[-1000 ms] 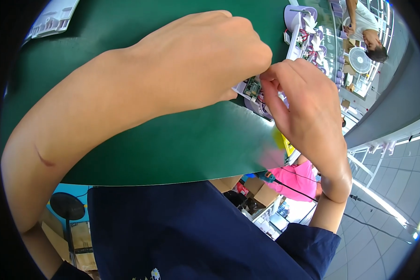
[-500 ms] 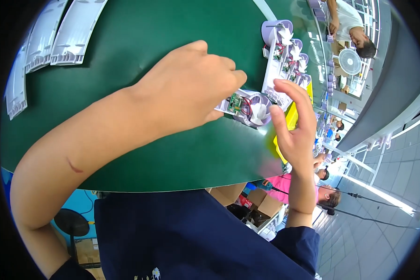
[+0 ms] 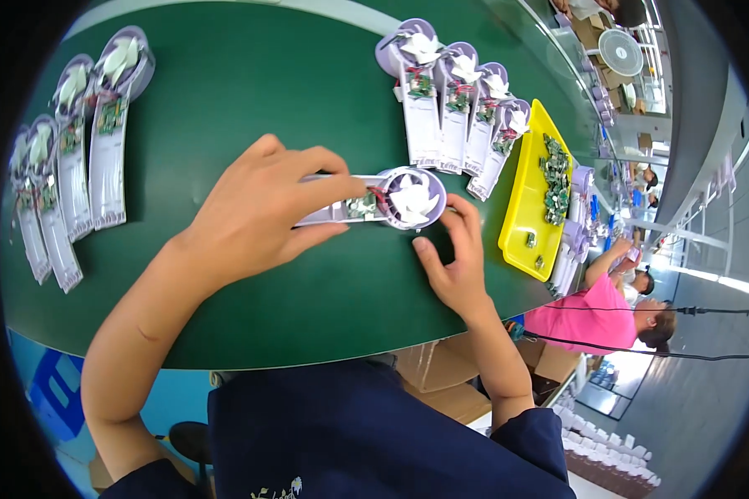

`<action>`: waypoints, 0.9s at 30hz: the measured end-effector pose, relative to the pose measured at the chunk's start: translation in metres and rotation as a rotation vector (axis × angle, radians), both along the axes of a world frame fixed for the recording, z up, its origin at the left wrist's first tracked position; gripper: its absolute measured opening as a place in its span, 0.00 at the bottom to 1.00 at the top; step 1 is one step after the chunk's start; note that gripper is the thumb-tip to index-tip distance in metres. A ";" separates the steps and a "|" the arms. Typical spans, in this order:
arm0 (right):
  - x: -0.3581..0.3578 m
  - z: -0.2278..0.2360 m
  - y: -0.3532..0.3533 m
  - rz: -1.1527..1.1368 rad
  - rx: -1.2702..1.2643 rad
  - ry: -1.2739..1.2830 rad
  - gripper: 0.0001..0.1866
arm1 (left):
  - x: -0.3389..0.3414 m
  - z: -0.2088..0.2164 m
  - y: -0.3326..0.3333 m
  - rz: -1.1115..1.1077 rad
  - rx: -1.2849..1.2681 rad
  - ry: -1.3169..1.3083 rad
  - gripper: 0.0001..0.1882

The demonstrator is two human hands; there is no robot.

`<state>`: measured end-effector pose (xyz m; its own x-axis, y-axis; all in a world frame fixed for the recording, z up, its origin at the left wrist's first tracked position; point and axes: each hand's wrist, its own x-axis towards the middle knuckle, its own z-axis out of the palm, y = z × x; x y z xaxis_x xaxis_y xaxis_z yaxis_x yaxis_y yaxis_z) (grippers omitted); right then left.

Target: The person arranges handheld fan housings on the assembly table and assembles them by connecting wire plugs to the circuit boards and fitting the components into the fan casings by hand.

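Note:
A lavender handheld fan half-shell (image 3: 414, 198) lies across the middle, its round head to the right and its handle to the left. White blades sit in the head; red wires and a small green circuit board (image 3: 363, 205) show in the handle. My left hand (image 3: 262, 204) is closed on the handle, thumb on the near side and fingers over the far side, hiding part of it. By the round head, my right hand (image 3: 458, 270) has its thumb and forefinger apart. Its forefinger appears to touch the rim; the thumb is just below it.
Several similar fan half-shells (image 3: 423, 116) stand in a row at the far right, and more (image 3: 108, 162) at the left. A yellow tray (image 3: 518, 233) with circuit boards is at the right of the green table (image 3: 250, 324). Beyond it a person in pink (image 3: 595, 316) sits.
The view has shifted, bringing the left row and yellow tray more fully into sight. My left hand still grips the fan half-shell, now more level. My right hand has come in closer below its rim.

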<state>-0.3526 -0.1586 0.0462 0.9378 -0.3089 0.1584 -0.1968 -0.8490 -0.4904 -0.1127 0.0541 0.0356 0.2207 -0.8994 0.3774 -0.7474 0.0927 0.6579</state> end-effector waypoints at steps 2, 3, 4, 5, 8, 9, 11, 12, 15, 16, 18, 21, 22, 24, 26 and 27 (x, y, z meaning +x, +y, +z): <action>-0.002 -0.010 0.006 0.007 -0.055 -0.022 0.25 | -0.001 0.003 0.002 0.028 0.018 -0.008 0.20; 0.000 -0.010 0.005 0.053 -0.115 -0.055 0.25 | -0.003 0.008 0.002 0.016 0.031 -0.038 0.20; 0.001 -0.009 0.004 0.037 -0.101 -0.084 0.25 | -0.005 0.013 0.001 0.034 0.017 -0.040 0.21; 0.002 -0.006 0.004 0.034 -0.089 -0.082 0.24 | -0.004 0.016 0.000 0.045 -0.010 -0.042 0.21; 0.007 -0.007 0.009 0.029 -0.077 -0.094 0.24 | -0.001 0.015 0.001 0.050 -0.003 -0.057 0.21; 0.007 -0.006 0.008 0.038 -0.085 -0.095 0.24 | -0.002 0.014 0.001 0.063 0.015 -0.055 0.21; 0.007 -0.003 0.006 0.028 -0.071 -0.113 0.24 | -0.004 0.017 0.001 0.073 0.006 -0.068 0.22; 0.004 -0.005 0.004 0.019 0.017 -0.120 0.24 | -0.005 0.016 0.000 0.076 -0.005 -0.074 0.22; 0.002 -0.005 -0.007 -0.044 0.135 -0.205 0.24 | -0.005 0.013 0.009 0.296 0.029 -0.108 0.20; 0.005 -0.001 -0.015 -0.066 0.076 -0.245 0.25 | 0.002 0.006 0.011 0.374 -0.011 -0.039 0.19; 0.015 0.002 -0.032 -0.173 0.006 -0.303 0.29 | 0.006 0.015 0.010 0.543 0.063 -0.021 0.21; 0.035 -0.008 -0.054 -0.327 -0.112 -0.328 0.34 | 0.009 0.018 -0.012 0.630 0.044 0.016 0.22; 0.040 -0.012 -0.058 -0.343 -0.157 -0.272 0.36 | 0.009 0.017 -0.023 0.643 0.079 0.051 0.24; 0.053 -0.018 -0.058 -0.322 -0.136 -0.279 0.39 | 0.004 0.012 -0.045 0.602 0.029 0.077 0.29; 0.054 -0.020 -0.066 -0.289 -0.234 -0.239 0.38 | -0.007 0.015 -0.079 0.618 0.088 0.217 0.32; 0.054 -0.012 -0.063 -0.298 -0.239 -0.229 0.36 | -0.007 0.006 -0.089 0.623 0.116 0.160 0.35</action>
